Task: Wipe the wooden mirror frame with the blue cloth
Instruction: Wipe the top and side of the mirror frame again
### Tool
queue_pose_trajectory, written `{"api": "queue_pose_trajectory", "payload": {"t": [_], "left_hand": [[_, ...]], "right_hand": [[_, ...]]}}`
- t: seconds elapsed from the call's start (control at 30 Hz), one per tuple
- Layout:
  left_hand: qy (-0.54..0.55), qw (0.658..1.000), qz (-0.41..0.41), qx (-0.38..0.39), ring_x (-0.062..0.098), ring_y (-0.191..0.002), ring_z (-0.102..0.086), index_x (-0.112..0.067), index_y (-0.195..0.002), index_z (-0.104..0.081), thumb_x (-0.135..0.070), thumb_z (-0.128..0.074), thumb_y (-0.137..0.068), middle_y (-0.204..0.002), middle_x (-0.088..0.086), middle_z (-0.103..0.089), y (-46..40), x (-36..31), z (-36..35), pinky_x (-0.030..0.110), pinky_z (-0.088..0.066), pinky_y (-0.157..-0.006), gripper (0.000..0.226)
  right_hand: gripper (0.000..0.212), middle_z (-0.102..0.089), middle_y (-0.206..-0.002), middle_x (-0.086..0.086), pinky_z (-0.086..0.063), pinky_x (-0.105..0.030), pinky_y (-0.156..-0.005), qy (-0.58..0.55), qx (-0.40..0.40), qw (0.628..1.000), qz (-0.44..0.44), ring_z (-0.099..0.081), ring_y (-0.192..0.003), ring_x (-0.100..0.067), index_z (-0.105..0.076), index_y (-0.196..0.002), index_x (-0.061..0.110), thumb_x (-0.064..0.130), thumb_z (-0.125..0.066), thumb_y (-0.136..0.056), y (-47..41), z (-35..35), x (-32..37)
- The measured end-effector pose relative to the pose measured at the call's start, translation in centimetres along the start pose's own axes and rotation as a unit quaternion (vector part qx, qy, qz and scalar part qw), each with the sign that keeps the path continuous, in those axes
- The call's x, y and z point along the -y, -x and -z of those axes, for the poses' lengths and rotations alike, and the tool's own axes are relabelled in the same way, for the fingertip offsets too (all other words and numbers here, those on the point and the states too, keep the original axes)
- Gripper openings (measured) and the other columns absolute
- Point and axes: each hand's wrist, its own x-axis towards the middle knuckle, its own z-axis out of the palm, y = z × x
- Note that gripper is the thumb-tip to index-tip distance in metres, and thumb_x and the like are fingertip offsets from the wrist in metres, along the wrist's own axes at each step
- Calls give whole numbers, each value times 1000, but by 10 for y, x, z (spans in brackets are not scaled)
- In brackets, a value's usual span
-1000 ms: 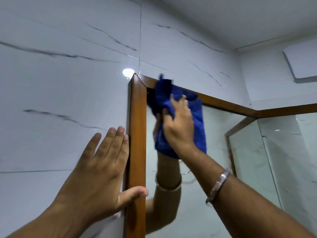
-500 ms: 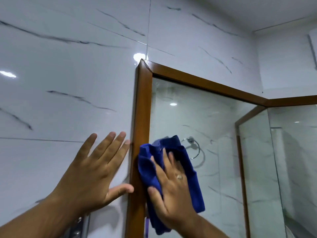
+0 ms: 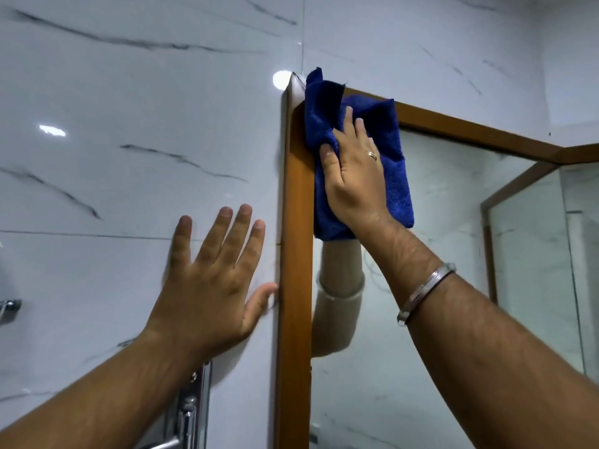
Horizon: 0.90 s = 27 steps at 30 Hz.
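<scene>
Wooden and mid-brown, the mirror frame (image 3: 296, 241) ran up the marble-patterned wall tiles (image 3: 129, 176), its upright left member meeting the top rail at a mitred upper left corner. Bunched against that corner was the blue cloth (image 3: 387, 140), covering the inner edge of the upright, the start of the top rail and a patch of the mirror glass (image 3: 434, 286) beneath. One loose flap of it stood up above the corner of the frame.

The right hand (image 3: 351, 176) lay flat over the cloth, fingers spread and extended, palm pressing the fabric against frame and glass rather than clenching it. A ring (image 3: 371, 154) showed on one finger and a metal bangle (image 3: 426, 293) circled the wrist. The glass reflected the forearm just below the cloth.

The left hand (image 3: 210, 283) was open and empty, fingers splayed, palm on the tiles just beside the outer edge of the upright, its thumb tip touching or nearly touching the wood; which could not be told. It sat lower on the frame than the cloth, well apart from it.

A bright spot of light (image 3: 281, 80) glared on the tile next to the frame's upper left corner. Chrome fittings (image 3: 191, 413) were fixed to the wall near the bottom edge, below the left wrist, and another small chrome piece (image 3: 9, 307) showed at the far left.
</scene>
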Motion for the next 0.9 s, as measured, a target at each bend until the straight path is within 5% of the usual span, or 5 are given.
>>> {"api": "queue_pose_trajectory", "payload": {"t": [0.17,0.37,0.67,0.77,0.9], "left_hand": [[5,1000,2,3,39,-153,-16,-7,-158,-28,-56,-25,-95,-166,22,-18,5,-4,2,67,-12,-120,79],[14,998,41,49,39,-154,9,-8,-162,-3,-56,-24,-99,-168,21,7,24,-27,4,63,1,-122,81],[7,991,54,125,44,-152,-2,6,-158,-11,-20,-52,-95,-165,29,-5,234,-153,-8,52,5,-126,79],[50,978,56,196,40,-147,-29,2,-154,-32,-24,-81,-80,-161,25,-25,311,-174,-13,50,-12,-122,93],[31,977,21,211,33,-149,-27,1,-158,-18,-26,-82,-78,-164,18,-21,365,-182,-29,50,-11,-124,106]], "right_hand": [[30,-27,-158,0,-19,-41,-118,-10,19,1000,14,-19,-148,-23,-54,-118,26,36,-36,-97,95,1,0],[46,-22,-159,-3,-12,-40,-118,22,73,997,-19,-12,-149,-22,-44,-135,27,42,-39,-92,244,-2,3],[44,-16,-157,-11,-7,-46,-118,37,159,985,-58,-8,-148,-31,-58,-122,15,43,-41,-92,383,6,13],[57,-2,-163,-3,2,-40,-120,39,182,979,-88,4,-150,-24,-29,-148,29,53,-28,-95,433,5,21],[62,13,-162,2,6,-39,-120,28,232,966,-114,11,-149,-24,-8,-151,35,56,-24,-96,528,8,32]]}}
